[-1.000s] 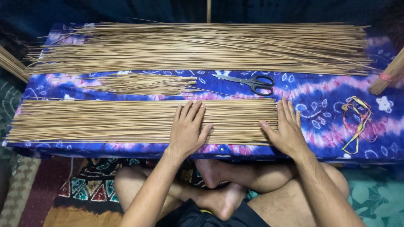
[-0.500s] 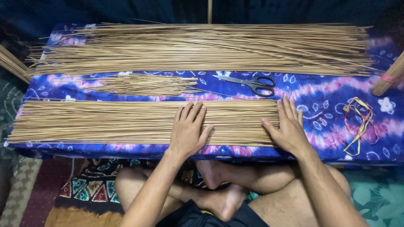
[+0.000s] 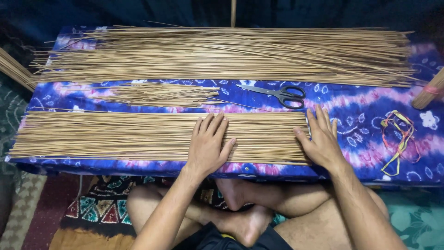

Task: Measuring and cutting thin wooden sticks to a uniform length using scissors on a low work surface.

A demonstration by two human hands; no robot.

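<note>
A flat layer of thin tan sticks point(image 3: 115, 136) lies along the near edge of a low table covered in blue and pink patterned cloth point(image 3: 356, 111). My left hand point(image 3: 207, 146) presses palm down on the middle of this layer, fingers spread. My right hand point(image 3: 321, 139) rests flat against the right ends of the sticks, thumb touching them. Neither hand grips anything.
A larger heap of long sticks point(image 3: 222, 55) fills the far side. A small loose bundle point(image 3: 157, 95) lies between the two. Black-handled scissors point(image 3: 280, 94) sit right of centre. Coloured rubber bands point(image 3: 397, 139) lie at the right. More stick bundles point(image 3: 428, 90) poke in at both edges.
Both hands have stayed on the near layer of sticks; the right hand shifted very slightly against the stick ends. Nothing else moved.
</note>
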